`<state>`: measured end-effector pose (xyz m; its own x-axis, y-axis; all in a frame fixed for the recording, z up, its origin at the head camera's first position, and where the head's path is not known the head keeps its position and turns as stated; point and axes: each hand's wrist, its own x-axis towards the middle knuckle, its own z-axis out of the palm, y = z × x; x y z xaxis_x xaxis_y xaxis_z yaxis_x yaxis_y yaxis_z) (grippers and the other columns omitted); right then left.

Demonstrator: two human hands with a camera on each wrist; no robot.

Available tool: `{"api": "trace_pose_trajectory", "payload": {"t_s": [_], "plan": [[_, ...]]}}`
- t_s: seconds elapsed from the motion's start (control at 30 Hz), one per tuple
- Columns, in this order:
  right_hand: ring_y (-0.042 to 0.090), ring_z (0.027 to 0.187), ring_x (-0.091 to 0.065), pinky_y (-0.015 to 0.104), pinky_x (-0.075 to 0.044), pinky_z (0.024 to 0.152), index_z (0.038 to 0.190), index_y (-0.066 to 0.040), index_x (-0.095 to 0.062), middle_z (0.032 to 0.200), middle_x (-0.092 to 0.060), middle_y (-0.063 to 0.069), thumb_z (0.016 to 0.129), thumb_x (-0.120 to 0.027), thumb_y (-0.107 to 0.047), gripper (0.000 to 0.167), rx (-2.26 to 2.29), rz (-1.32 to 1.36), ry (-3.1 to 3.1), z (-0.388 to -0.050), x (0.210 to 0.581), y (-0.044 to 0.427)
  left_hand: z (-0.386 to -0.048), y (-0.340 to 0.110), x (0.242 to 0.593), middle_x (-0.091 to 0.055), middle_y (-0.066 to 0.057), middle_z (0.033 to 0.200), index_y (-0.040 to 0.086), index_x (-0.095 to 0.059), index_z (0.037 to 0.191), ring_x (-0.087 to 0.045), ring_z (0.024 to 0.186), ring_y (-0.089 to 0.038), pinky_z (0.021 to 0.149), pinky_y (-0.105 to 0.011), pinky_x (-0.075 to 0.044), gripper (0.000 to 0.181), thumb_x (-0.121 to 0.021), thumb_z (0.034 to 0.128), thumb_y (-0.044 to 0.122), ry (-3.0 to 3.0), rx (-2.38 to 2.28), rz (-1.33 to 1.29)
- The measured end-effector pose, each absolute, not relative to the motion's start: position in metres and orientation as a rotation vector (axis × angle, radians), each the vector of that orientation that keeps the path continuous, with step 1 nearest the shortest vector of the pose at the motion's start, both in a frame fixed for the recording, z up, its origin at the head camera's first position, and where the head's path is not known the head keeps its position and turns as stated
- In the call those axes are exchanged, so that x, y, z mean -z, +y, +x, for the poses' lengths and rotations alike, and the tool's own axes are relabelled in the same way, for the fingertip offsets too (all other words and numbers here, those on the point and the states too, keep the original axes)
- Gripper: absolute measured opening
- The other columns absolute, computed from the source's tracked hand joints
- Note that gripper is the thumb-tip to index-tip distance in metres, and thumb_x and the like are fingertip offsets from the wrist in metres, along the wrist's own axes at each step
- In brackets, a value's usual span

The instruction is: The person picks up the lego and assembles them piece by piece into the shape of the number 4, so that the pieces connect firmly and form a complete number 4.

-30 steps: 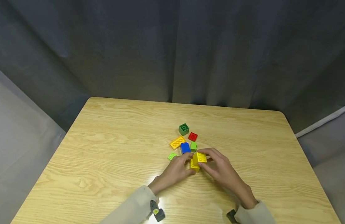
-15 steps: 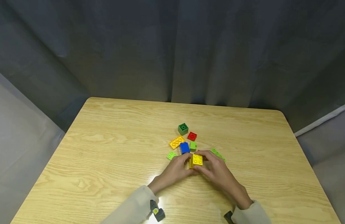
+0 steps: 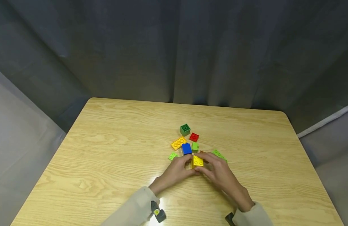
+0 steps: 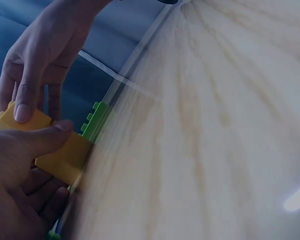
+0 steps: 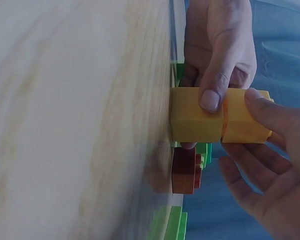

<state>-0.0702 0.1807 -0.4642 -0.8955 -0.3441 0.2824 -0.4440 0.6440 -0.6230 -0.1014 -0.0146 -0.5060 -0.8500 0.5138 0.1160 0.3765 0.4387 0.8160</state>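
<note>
1. Right wrist view: the left hand [image 5: 222, 47] pinches the lower yellow brick [image 5: 195, 125], thumb along its side. The right hand [image 5: 285, 155] pinches the upper yellow brick [image 5: 246, 124], which sits on the lower one; the seam looks slightly uneven. A brown brick [image 5: 184, 172] is just beside the left hand's fingertip.
2. Left wrist view: the left hand's thumb crosses part of the seam; the right hand grips from above.
3. Head view: both hands meet at the bricks over the counter [image 3: 106, 163]. Just beyond the left hand lie the blue brick [image 3: 186, 148] and small green plate [image 3: 173, 156]; beyond the right, the long green plate [image 3: 220, 155].
</note>
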Motion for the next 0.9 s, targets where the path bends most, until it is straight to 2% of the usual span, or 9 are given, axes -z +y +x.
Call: {"api": "trace_pose_trajectory", "payload": {"t_s": [0.13, 0.5, 0.6, 0.7, 0.8, 0.9], "plan": [[0.030, 0.109, -0.071, 0.047, -0.059, 0.089, 0.131, -0.004, -0.070, 0.130, -0.069, 0.019, 0.087, -0.084, -0.011, 0.046, -1.087, 0.664, -2.738, -0.0706, 0.4632, 0.1800, -0.1013, -0.0136, 0.5062, -0.071, 0.001, 0.099, 0.009, -0.069, 0.112, -0.051, 0.081, -0.008, 0.071, -0.018, -0.044, 0.035, -0.086, 0.0890, 0.029, 2.558, -1.352, 0.791], [0.033, 0.114, -0.069, 0.050, -0.057, 0.092, 0.127, -0.004, -0.072, 0.129, -0.070, 0.018, 0.085, -0.086, -0.010, 0.045, -1.078, 0.650, -2.763, -0.0726, 0.4630, 0.1804, -0.1003, -0.0135, 0.5052, -0.072, -0.001, 0.104, 0.008, -0.070, 0.117, -0.052, 0.082, -0.010, 0.072, -0.018, -0.044, 0.036, -0.084, 0.0912, 0.029, 2.573, -1.325, 0.777], [0.029, 0.108, -0.071, 0.049, -0.058, 0.091, 0.126, -0.005, -0.072, 0.129, -0.070, 0.016, 0.084, -0.086, -0.011, 0.045, -1.078, 0.653, -2.765, -0.0740, 0.4627, 0.1800, -0.1011, -0.0136, 0.5055, -0.074, -0.003, 0.109, 0.008, -0.070, 0.121, -0.057, 0.086, -0.009, 0.077, -0.020, -0.049, 0.040, -0.083, 0.0913, 0.031, 2.583, -1.317, 0.787], [0.028, 0.107, -0.072, 0.049, -0.058, 0.091, 0.127, -0.006, -0.072, 0.129, -0.070, 0.017, 0.085, -0.086, -0.012, 0.045, -1.082, 0.643, -2.780, -0.0742, 0.4618, 0.1792, -0.1010, -0.0145, 0.5062, -0.075, -0.003, 0.118, 0.010, -0.067, 0.125, -0.065, 0.102, -0.009, 0.092, -0.027, -0.053, 0.044, -0.084, 0.0909, 0.032, 2.540, -1.365, 0.765], [0.029, 0.107, -0.071, 0.048, -0.059, 0.089, 0.127, -0.006, -0.072, 0.129, -0.070, 0.016, 0.086, -0.086, -0.013, 0.044, -1.064, 0.624, -2.802, -0.0734, 0.4597, 0.1781, -0.1004, -0.0162, 0.5071, -0.074, -0.003, 0.122, 0.013, -0.064, 0.121, -0.066, 0.116, -0.014, 0.101, -0.034, -0.052, 0.041, -0.085, 0.0897, 0.031, 2.460, -1.459, 0.717], [0.027, 0.104, -0.072, 0.047, -0.059, 0.087, 0.125, -0.006, -0.072, 0.126, -0.071, 0.014, 0.085, -0.087, -0.015, 0.043, -1.048, 0.610, -2.819, -0.0731, 0.4571, 0.1763, -0.1003, -0.0179, 0.5064, -0.074, -0.004, 0.120, 0.013, -0.063, 0.112, -0.067, 0.117, -0.017, 0.102, -0.035, -0.052, 0.037, -0.087, 0.0877, 0.027, 2.407, -1.541, 0.677]]}}
